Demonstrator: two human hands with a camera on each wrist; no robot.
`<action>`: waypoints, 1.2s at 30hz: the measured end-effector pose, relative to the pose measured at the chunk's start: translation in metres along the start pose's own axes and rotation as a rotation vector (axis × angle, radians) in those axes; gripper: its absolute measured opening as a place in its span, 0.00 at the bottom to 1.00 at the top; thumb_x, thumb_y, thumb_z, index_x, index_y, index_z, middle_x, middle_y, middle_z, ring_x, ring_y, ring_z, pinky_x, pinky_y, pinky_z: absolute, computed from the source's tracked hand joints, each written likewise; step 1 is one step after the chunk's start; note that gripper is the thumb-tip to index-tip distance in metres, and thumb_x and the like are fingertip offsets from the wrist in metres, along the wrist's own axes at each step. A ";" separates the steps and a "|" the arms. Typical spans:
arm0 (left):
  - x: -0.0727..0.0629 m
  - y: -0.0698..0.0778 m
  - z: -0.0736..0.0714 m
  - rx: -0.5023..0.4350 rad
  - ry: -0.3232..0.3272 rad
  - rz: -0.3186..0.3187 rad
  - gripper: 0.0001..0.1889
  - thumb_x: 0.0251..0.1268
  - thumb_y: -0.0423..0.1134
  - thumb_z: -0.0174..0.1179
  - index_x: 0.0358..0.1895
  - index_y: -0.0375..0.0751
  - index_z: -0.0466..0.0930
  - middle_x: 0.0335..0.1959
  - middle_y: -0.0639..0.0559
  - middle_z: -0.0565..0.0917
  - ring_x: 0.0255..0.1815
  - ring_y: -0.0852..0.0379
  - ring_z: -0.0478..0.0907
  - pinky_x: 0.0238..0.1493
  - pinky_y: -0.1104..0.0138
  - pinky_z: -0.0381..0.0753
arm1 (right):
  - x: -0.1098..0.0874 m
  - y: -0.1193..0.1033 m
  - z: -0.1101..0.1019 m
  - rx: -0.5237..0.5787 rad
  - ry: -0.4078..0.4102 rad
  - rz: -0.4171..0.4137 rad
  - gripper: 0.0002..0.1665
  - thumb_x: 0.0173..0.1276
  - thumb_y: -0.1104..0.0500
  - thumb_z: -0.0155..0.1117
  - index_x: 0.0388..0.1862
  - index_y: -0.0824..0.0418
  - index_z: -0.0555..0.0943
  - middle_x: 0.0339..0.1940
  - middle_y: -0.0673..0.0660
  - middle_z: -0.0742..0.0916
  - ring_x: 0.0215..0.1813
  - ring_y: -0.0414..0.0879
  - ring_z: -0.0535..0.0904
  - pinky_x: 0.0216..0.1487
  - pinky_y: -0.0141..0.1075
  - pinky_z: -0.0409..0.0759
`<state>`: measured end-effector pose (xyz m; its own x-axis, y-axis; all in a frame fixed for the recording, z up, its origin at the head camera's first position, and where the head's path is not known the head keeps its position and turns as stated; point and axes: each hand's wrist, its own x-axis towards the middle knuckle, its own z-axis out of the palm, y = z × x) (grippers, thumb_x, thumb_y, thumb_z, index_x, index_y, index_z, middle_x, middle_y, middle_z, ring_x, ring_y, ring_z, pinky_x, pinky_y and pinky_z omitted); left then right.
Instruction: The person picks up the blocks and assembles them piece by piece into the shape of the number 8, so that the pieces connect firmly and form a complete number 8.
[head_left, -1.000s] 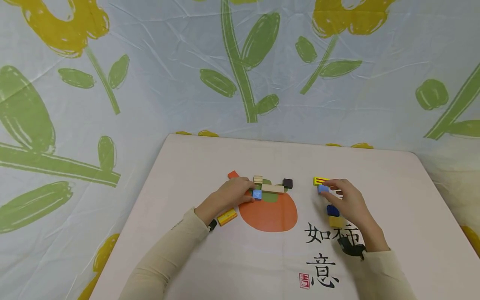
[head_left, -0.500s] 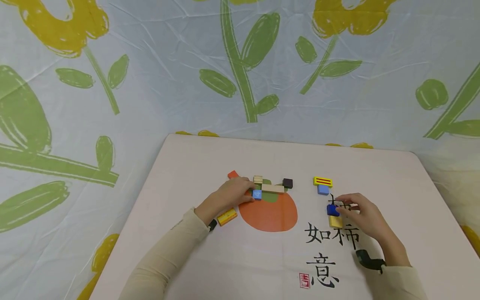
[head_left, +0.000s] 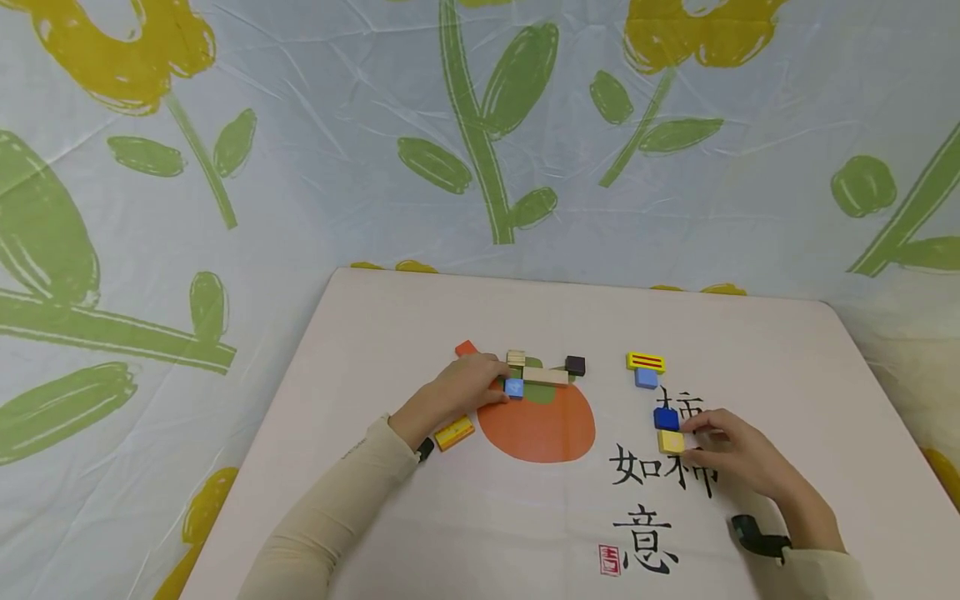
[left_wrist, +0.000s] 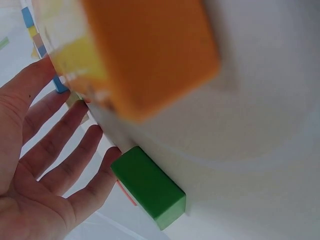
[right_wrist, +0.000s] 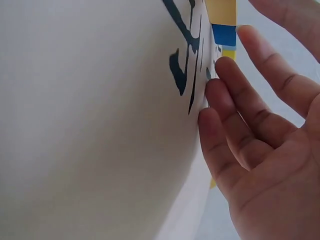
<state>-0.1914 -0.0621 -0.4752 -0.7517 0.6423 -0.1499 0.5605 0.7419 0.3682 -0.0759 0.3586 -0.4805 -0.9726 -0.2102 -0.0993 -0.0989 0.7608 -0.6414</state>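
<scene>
Fingers [right_wrist: 250, 125] of the right hand [head_left: 738, 458] spread beside the yellow block [head_left: 671, 442]; green block [left_wrist: 148, 186] plain only at the left wrist, by the left hand's [head_left: 465, 389] spread fingers

block cluster [head_left: 536, 372] left on table [head_left: 420, 325] | four-block column [head_left: 657, 400] right | single block [head_left: 453, 433] near-left

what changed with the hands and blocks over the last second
The right hand let go of the light blue block beside the yellow striped block and drew back toward the person, its fingertips now at the plain yellow block. The left hand and the blocks by it stayed put.
</scene>
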 end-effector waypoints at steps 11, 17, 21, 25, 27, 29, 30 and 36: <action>0.000 -0.002 0.002 0.002 -0.005 -0.005 0.22 0.66 0.51 0.67 0.59 0.44 0.83 0.52 0.52 0.82 0.45 0.59 0.76 0.50 0.67 0.78 | 0.003 0.003 0.007 -0.035 -0.002 -0.001 0.22 0.55 0.53 0.81 0.45 0.57 0.82 0.51 0.62 0.81 0.56 0.64 0.76 0.54 0.63 0.72; 0.001 -0.003 0.003 0.000 -0.004 -0.001 0.22 0.66 0.51 0.67 0.58 0.44 0.83 0.51 0.52 0.82 0.45 0.59 0.76 0.50 0.68 0.78 | 0.002 0.002 0.007 -0.051 0.014 -0.023 0.21 0.54 0.52 0.82 0.44 0.55 0.83 0.50 0.58 0.82 0.54 0.59 0.77 0.54 0.61 0.74; 0.001 -0.003 0.003 -0.001 -0.001 0.002 0.22 0.66 0.51 0.68 0.58 0.44 0.83 0.52 0.52 0.82 0.46 0.58 0.76 0.50 0.67 0.78 | 0.001 0.000 0.007 -0.066 0.052 -0.060 0.20 0.55 0.53 0.82 0.44 0.54 0.83 0.47 0.54 0.83 0.51 0.56 0.78 0.51 0.55 0.78; 0.000 -0.003 0.003 -0.002 0.001 0.000 0.22 0.66 0.50 0.68 0.59 0.45 0.83 0.52 0.52 0.82 0.47 0.58 0.76 0.52 0.67 0.77 | 0.002 -0.006 0.009 -0.073 0.097 -0.092 0.18 0.57 0.52 0.80 0.44 0.52 0.84 0.46 0.50 0.84 0.49 0.53 0.79 0.48 0.51 0.80; 0.000 -0.002 0.003 0.001 0.003 -0.002 0.22 0.66 0.51 0.67 0.59 0.45 0.83 0.52 0.52 0.82 0.47 0.58 0.76 0.52 0.66 0.77 | 0.004 -0.011 0.011 -0.070 0.113 -0.110 0.17 0.58 0.52 0.80 0.44 0.51 0.84 0.46 0.49 0.84 0.48 0.52 0.79 0.48 0.49 0.80; 0.000 -0.002 0.003 0.003 0.004 -0.003 0.22 0.66 0.51 0.67 0.58 0.45 0.83 0.52 0.52 0.82 0.47 0.58 0.76 0.52 0.66 0.77 | 0.008 -0.017 0.014 -0.066 0.126 -0.129 0.17 0.58 0.52 0.79 0.44 0.50 0.84 0.47 0.48 0.85 0.49 0.52 0.79 0.48 0.49 0.80; -0.001 -0.002 0.003 0.003 0.004 -0.004 0.22 0.66 0.51 0.67 0.58 0.45 0.83 0.52 0.53 0.82 0.47 0.58 0.76 0.52 0.66 0.77 | 0.011 -0.020 0.015 -0.053 0.130 -0.139 0.17 0.58 0.52 0.80 0.44 0.50 0.84 0.47 0.48 0.85 0.48 0.52 0.80 0.48 0.49 0.80; 0.000 -0.001 0.003 -0.002 -0.002 -0.006 0.22 0.66 0.51 0.67 0.59 0.45 0.83 0.53 0.52 0.82 0.49 0.57 0.76 0.53 0.66 0.77 | 0.026 -0.036 0.024 0.012 0.104 -0.124 0.20 0.59 0.52 0.79 0.47 0.56 0.83 0.47 0.52 0.85 0.50 0.54 0.81 0.51 0.54 0.79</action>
<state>-0.1906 -0.0626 -0.4788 -0.7543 0.6382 -0.1542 0.5553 0.7454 0.3689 -0.0930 0.3109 -0.4780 -0.9696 -0.2370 0.0601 -0.2178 0.7252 -0.6532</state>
